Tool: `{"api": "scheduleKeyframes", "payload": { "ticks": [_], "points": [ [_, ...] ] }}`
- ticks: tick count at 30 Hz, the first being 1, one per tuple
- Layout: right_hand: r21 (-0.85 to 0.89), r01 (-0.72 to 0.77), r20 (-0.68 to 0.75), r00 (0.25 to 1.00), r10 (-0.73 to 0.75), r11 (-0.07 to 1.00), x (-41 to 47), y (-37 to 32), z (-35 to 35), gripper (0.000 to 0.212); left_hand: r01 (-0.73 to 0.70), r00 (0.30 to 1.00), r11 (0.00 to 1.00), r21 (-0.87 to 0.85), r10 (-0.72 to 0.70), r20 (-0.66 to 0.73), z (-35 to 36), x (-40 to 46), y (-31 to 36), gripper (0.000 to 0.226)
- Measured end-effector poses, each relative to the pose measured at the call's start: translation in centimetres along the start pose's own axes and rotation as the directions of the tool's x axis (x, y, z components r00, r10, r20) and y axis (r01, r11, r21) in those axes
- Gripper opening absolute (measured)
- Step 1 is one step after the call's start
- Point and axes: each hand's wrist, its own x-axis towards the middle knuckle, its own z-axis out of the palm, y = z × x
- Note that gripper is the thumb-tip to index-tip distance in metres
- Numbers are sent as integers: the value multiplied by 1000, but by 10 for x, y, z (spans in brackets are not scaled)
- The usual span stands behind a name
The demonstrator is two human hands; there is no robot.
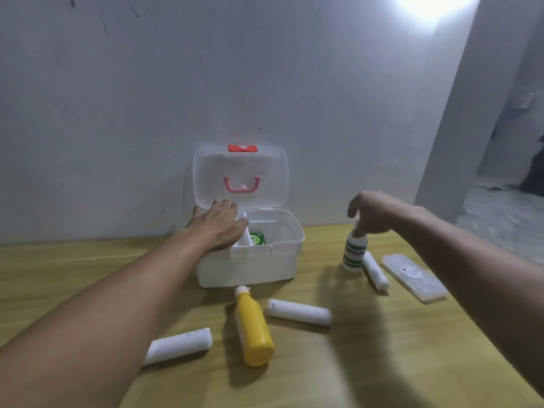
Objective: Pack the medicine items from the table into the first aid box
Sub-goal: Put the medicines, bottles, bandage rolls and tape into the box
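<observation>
The white first aid box [250,267] stands open against the wall, its clear lid [270,172] raised. A green packet [256,239] lies inside. My left hand [217,226] rests flat on the box's left rim, fingers spread. My right hand [372,213] pinches the top of an upright white bottle [354,254] with a green label, right of the box. A yellow bottle [254,328] lies on its side in front of the box. Three white gauze rolls lie around it: one roll [298,312] in the middle, one roll [179,346] at the left, one roll [375,273] beside the white bottle.
A flat translucent case [415,276] lies at the right on the wooden table [88,269]. A white wall rises right behind the box. The table's right edge runs diagonally under my right forearm, with floor beyond it.
</observation>
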Motion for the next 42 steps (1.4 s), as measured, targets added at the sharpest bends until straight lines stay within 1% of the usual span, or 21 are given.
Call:
{"api": "scheduleKeyframes", "payload": {
  "ticks": [2,4,5,6,8,11,13,14,16,19,22,27,31,34,36,37,39,40,41,42],
  "points": [
    [96,-19,25,1000,17,995,-4,6,7,35,18,999,999,-34,-17,43,4,-2,3,68],
    [144,12,-15,1000,-10,989,-8,10,8,26,38,994,999,-26,-36,100,10,-4,5,70],
    [146,33,-46,999,-27,989,-10,10,5,23,45,993,999,-30,-41,108,11,-5,5,69],
    [127,58,-92,995,-46,990,-11,9,0,21,50,994,998,-42,-45,103,12,-4,4,69],
    [86,114,-235,968,-91,990,-12,3,-17,21,54,995,996,-64,-49,81,13,-4,4,66],
    [158,225,-436,889,-137,961,-16,-19,-51,22,44,997,996,-80,-39,65,15,-3,4,59],
    [206,327,-492,849,-191,922,-19,-39,-66,23,43,997,995,-96,-36,70,15,-2,3,55],
    [222,370,-491,842,-224,902,-19,-51,-69,24,44,997,994,-97,-37,67,15,-1,2,54],
    [242,413,-443,852,-279,878,-21,-74,-65,25,44,998,995,-90,-39,50,15,0,1,53],
    [232,434,-340,874,-346,870,-20,-104,-42,25,49,998,994,-99,-45,42,17,0,0,56],
    [197,453,-281,876,-392,869,-19,-120,-20,25,52,998,994,-94,-48,43,20,1,-1,61],
    [200,467,-230,877,-422,862,-16,-127,1,26,55,998,993,-106,-52,36,21,1,1,62],
    [216,460,-157,887,-434,862,-12,-135,16,25,60,998,993,-99,-57,36,21,1,0,59],
    [301,447,-136,894,-426,842,-12,-131,20,32,55,998,994,-98,-51,43,21,2,1,57],
    [424,395,-121,917,-381,815,-13,-119,14,43,48,998,995,-87,-44,44,21,3,1,56],
    [480,360,-138,932,-336,800,-12,-108,10,45,46,998,996,-78,-42,47,21,4,1,55],
    [542,286,-196,957,-213,790,-10,-77,3,36,44,998,998,-51,-42,51,22,5,-1,53],
    [534,238,-207,967,-148,811,-8,-58,0,29,45,998,998,-39,-43,51,23,6,-1,52],
    [496,173,-187,978,-89,851,-6,-36,0,23,45,998,999,-30,-43,51,23,7,-1,52],
    [433,85,-132,991,-30,897,-6,-14,1,19,44,998,999,-26,-42,52,23,8,-1,52]
  ]
}}
